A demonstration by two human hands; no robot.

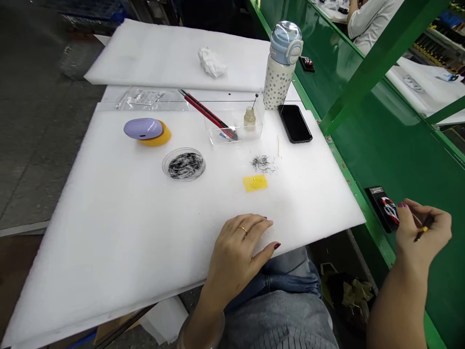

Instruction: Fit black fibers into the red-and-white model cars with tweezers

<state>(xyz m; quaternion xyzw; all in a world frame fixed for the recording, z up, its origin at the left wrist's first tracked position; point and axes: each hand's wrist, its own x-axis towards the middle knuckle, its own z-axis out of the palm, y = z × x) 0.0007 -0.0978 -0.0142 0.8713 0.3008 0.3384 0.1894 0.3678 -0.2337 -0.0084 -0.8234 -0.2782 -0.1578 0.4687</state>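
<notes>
The left hand (241, 247) lies spread, palm down, on the white foam sheet surface (127, 218), just nearer the person than the small yellow square patch (255, 183). The right hand (436, 237) is well to the right of that patch, off the foam, pinching a thin dark tool (421, 233), possibly tweezers, beside a small black card with a red-and-white piece (385, 208). A loose tuft of fine black fibres (261, 163) lies just beyond the patch. A light pinch and a flat steadying palm would likely suit such fine fibres. No brand or writing is readable.
</notes>
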